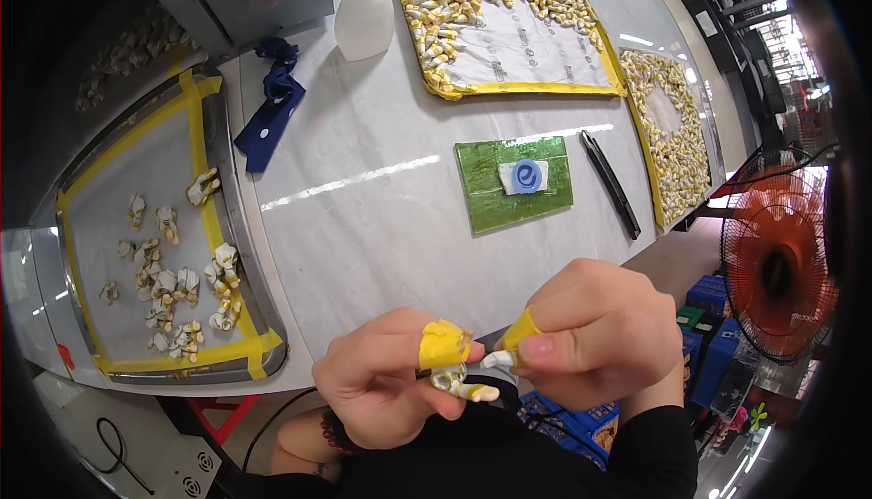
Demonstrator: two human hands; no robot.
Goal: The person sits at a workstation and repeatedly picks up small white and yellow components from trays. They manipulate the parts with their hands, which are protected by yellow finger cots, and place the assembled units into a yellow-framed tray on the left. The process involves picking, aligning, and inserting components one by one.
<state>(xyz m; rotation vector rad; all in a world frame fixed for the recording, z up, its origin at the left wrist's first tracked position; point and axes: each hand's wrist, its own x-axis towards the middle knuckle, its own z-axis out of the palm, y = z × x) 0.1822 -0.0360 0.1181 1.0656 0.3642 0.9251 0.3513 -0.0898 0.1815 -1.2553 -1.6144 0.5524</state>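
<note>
Near the table's front edge my two hands meet at chest height. My left hand (377,376) pinches a small white-and-yellow figurine-like piece (468,390), with a pale tip pointing right. My right hand (599,335) is closed, its thumb and finger pinching a small white piece (497,360) right beside the first one. Whether the two pieces touch I cannot tell. Yellow tape (443,345) wraps a finger of my left hand, and a finger of my right hand also has yellow tape.
A yellow-taped tray (209,199) with several similar pieces stands left. Two more trays (509,90) (658,181) full of small pieces lie at the far right. Between are a green mat (481,213), black tweezers (610,181), a white pump bottle (363,22) and blue cloth (272,122). An orange fan (754,263) stands right.
</note>
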